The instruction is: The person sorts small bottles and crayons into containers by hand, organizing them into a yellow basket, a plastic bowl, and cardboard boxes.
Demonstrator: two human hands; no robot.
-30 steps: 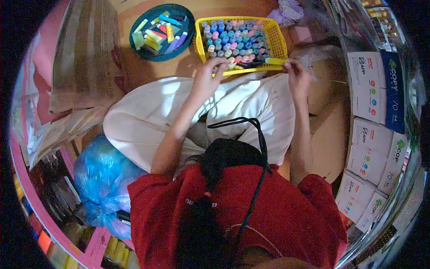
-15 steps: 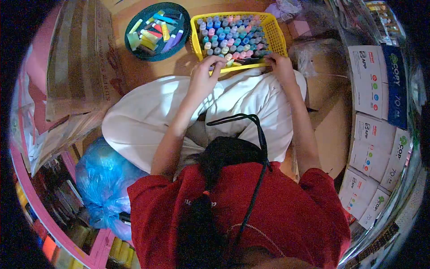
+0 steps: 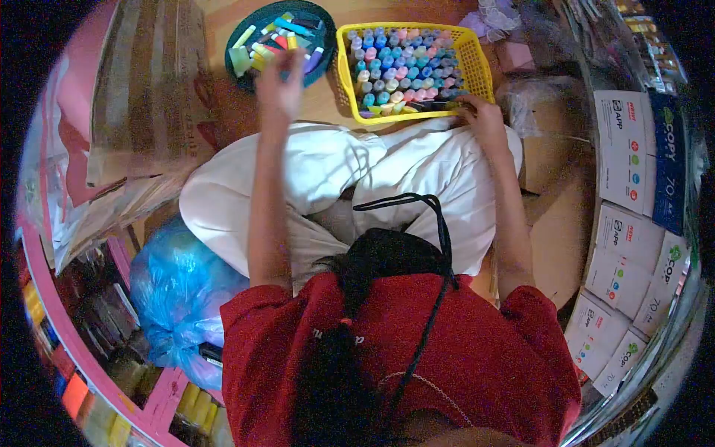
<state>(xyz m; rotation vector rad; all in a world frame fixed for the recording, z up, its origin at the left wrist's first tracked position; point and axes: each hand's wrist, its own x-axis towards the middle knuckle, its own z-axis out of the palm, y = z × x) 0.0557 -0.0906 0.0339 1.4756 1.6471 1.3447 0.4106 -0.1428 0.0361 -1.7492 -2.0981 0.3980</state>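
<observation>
Head view shows a person in a red shirt sitting on the floor, sorting marker pens. The left hand (image 3: 279, 82) reaches up toward the round dark green plastic basket (image 3: 316, 22) of loose mixed-colour markers (image 3: 279, 41) at the top middle of the frame. That hand is blurred, so it is hard to tell if its fingers grip a pen or are loose. The right hand (image 3: 484, 119) rests at the near edge of the yellow plastic mesh basket (image 3: 477, 67), just right of the green one, and seems to pinch something thin there. The yellow basket is full of markers standing up with pastel caps (image 3: 402, 63). It looks like the sorting step, moving pens between baskets. The next move likely needs a careful pick so no standing pens tip.
</observation>
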